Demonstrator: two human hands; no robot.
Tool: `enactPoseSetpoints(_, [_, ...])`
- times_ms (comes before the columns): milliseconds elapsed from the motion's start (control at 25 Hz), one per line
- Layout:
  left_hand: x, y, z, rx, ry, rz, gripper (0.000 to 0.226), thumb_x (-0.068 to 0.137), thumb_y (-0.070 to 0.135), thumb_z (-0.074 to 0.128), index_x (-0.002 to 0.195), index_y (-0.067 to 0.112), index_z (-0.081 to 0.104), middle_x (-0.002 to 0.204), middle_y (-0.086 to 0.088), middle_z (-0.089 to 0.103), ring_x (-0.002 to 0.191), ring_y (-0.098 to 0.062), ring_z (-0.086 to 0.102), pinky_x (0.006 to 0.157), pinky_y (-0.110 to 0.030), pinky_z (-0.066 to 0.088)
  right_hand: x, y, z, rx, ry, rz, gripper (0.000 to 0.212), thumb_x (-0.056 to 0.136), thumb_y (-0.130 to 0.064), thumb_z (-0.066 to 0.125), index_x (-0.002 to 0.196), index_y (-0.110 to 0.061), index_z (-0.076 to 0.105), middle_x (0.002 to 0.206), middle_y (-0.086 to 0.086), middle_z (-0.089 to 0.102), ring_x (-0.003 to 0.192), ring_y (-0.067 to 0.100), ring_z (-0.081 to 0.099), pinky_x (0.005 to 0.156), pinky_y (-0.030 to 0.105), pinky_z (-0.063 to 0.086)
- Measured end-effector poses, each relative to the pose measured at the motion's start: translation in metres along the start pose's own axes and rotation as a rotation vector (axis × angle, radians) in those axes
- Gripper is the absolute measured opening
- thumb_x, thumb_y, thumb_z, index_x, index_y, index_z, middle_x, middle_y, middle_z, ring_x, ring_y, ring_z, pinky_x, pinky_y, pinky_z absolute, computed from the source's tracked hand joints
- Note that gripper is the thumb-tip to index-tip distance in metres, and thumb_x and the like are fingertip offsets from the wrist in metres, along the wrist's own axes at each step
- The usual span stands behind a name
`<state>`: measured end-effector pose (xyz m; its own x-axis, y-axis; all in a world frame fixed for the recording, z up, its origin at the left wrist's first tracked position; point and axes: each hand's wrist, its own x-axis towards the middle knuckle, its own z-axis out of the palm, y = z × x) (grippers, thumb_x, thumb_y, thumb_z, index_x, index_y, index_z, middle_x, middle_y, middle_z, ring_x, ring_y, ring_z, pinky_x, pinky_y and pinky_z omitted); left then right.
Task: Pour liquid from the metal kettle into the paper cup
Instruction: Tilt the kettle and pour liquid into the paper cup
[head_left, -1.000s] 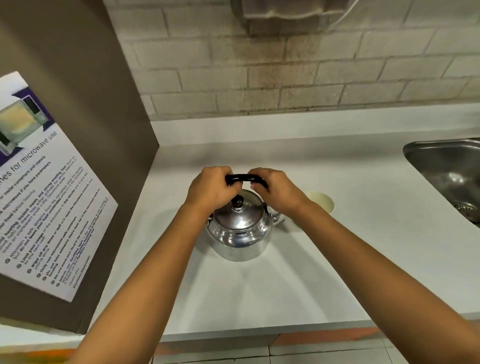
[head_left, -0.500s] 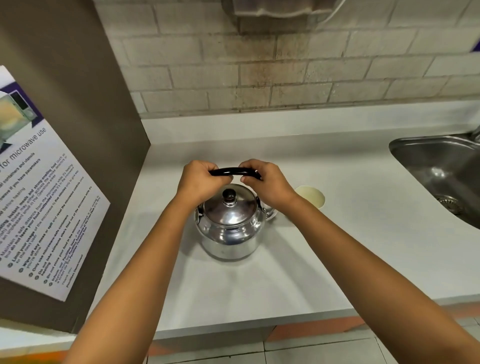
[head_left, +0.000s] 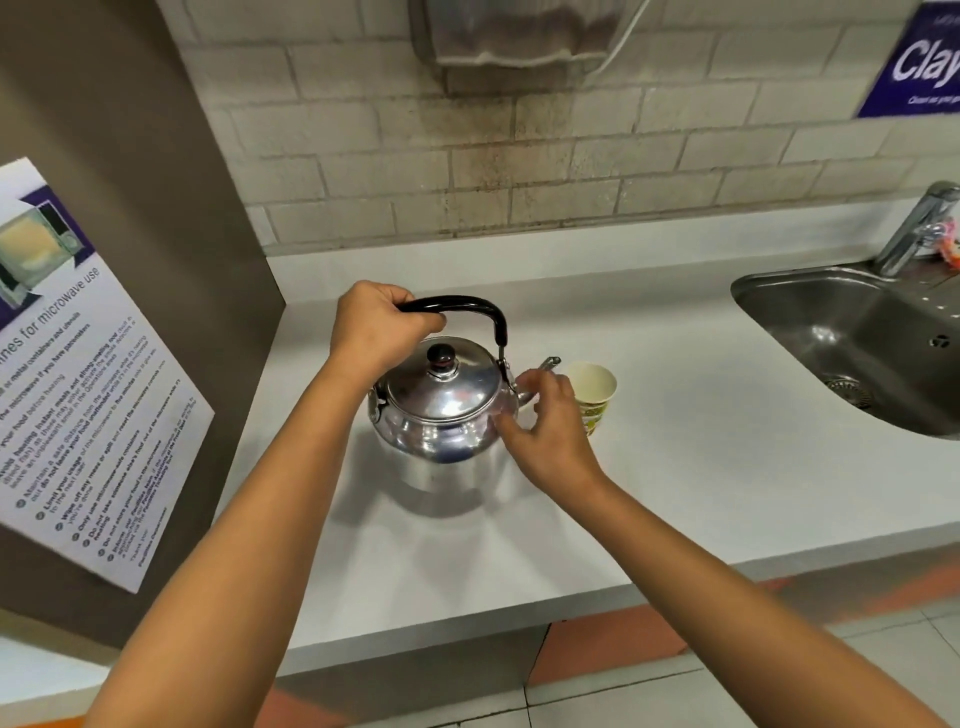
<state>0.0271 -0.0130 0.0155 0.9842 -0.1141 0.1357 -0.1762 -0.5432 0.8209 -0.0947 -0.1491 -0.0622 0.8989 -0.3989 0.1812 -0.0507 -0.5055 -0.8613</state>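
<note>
The metal kettle (head_left: 441, 410) was the landmark, shiny and round, lid on with a dark knob on top, spout aimed toward the sink side. It appeared to hang just above the white desk (head_left: 649, 483), its shadow pooled underneath, though whether the base had fully cleared the surface could not be told.

Largest first: the desk ran wide behind, in front of and to the right of the kettle. Well to the right of the kettle, a steel sink (head_left: 852, 353) was sunk into it, with a tap (head_left: 914, 228) at its back corner. To the kettle's left, a printed microwave-use notice (head_left: 78, 374) leaned on a brown panel.

Down to the action. The left hand (head_left: 382, 327) was clenched around the left end of the black handle (head_left: 467, 309), taking the kettle from above. The right hand (head_left: 548, 431) had nothing clamped in it: fingers loosely spread, fingertips (head_left: 506, 421) against the kettle's right flank just below the spout.

The paper cup (head_left: 592, 395) stood upright on the desk just beside the kettle's spout, right of it, mouth open, partly hidden by the right hand. What the cup held could not be made out.
</note>
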Motion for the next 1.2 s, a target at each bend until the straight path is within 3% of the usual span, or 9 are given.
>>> enactPoseSetpoints(80, [-0.002,0.006,0.003,0.014,0.008,0.008,0.032,0.064,0.021,0.078,0.041,0.02,0.055,0.041,0.002,0.042,0.041,-0.013,0.037,0.045,-0.021,0.031,-0.009,0.008,0.002,0.051,-0.081,0.102,0.048,0.079,-0.029,0.062,0.122,-0.018,0.042,0.122,0.008,0.042,0.11,0.018,0.042,0.092,0.027,0.035])
enactPoseSetpoints(200, [-0.004,0.013,0.01,0.041,0.017,0.008,0.029,0.064,0.021,0.077,0.043,0.02,0.057,0.042,0.003,0.044,0.043,-0.014,0.039,0.046,-0.02,0.033,-0.015,0.012,0.002,0.102,-0.177,0.067,0.059,0.079,-0.034,0.061,0.131,-0.026,0.033,0.111,-0.003,0.04,0.107,0.015,0.045,0.087,0.025,0.036])
enactPoseSetpoints(320, [-0.002,0.022,0.017,0.101,-0.002,0.029,0.023,0.065,0.02,0.076,0.048,0.019,0.06,0.045,0.001,0.048,0.045,-0.014,0.043,0.045,-0.019,0.033,-0.011,0.009,0.001,0.247,-0.215,0.089,0.057,0.079,-0.023,0.063,0.128,-0.025,0.034,0.104,-0.012,0.046,0.101,0.012,0.048,0.071,0.004,0.04])
enactPoseSetpoints(400, [0.0,0.03,0.023,0.145,-0.011,0.05,0.022,0.065,0.02,0.075,0.048,0.02,0.06,0.045,0.002,0.049,0.043,-0.012,0.043,0.043,-0.017,0.032,-0.007,0.008,0.001,0.363,-0.229,0.131,0.059,0.08,-0.017,0.063,0.13,-0.023,0.031,0.117,-0.006,0.05,0.105,0.012,0.049,0.07,-0.003,0.04])
enactPoseSetpoints(520, [0.004,0.04,0.03,0.204,-0.029,0.074,0.024,0.065,0.02,0.074,0.046,0.021,0.059,0.046,0.002,0.05,0.043,-0.011,0.043,0.043,-0.018,0.032,0.0,0.012,0.001,0.412,-0.234,0.153,0.063,0.081,-0.016,0.061,0.134,-0.02,0.025,0.134,0.005,0.048,0.118,0.02,0.05,0.092,0.019,0.041])
enactPoseSetpoints(600, [0.007,0.046,0.034,0.254,-0.033,0.091,0.024,0.065,0.02,0.073,0.046,0.019,0.059,0.046,0.001,0.049,0.044,-0.012,0.043,0.043,-0.018,0.032,0.004,0.014,0.002,0.421,-0.242,0.141,0.061,0.082,-0.016,0.06,0.133,-0.02,0.025,0.133,0.006,0.049,0.118,0.022,0.051,0.094,0.025,0.041])
enactPoseSetpoints(800, [0.011,0.059,0.045,0.383,-0.056,0.15,0.019,0.066,0.019,0.067,0.049,0.017,0.058,0.048,0.0,0.047,0.046,-0.015,0.044,0.042,-0.019,0.033,0.012,0.02,0.003,0.447,-0.228,0.143,0.048,0.083,-0.015,0.058,0.12,-0.026,0.031,0.116,-0.003,0.052,0.108,0.019,0.055,0.07,0.002,0.042])
enactPoseSetpoints(960, [0.015,0.066,0.052,0.445,-0.086,0.173,0.012,0.066,0.019,0.066,0.055,0.014,0.062,0.05,0.0,0.049,0.05,-0.018,0.047,0.042,-0.02,0.032,0.017,0.023,0.004,0.445,-0.235,0.155,0.049,0.083,-0.013,0.058,0.125,-0.016,0.033,0.122,0.005,0.053,0.107,0.019,0.053,0.066,-0.003,0.04])
enactPoseSetpoints(1200, [0.02,0.079,0.062,0.522,-0.122,0.217,0.014,0.068,0.019,0.066,0.056,0.014,0.062,0.051,-0.002,0.048,0.053,-0.023,0.047,0.044,-0.021,0.032,0.023,0.027,0.003,0.485,-0.231,0.176,0.054,0.084,-0.015,0.056,0.13,-0.018,0.029,0.124,0.003,0.052,0.11,0.024,0.055,0.088,0.03,0.044])
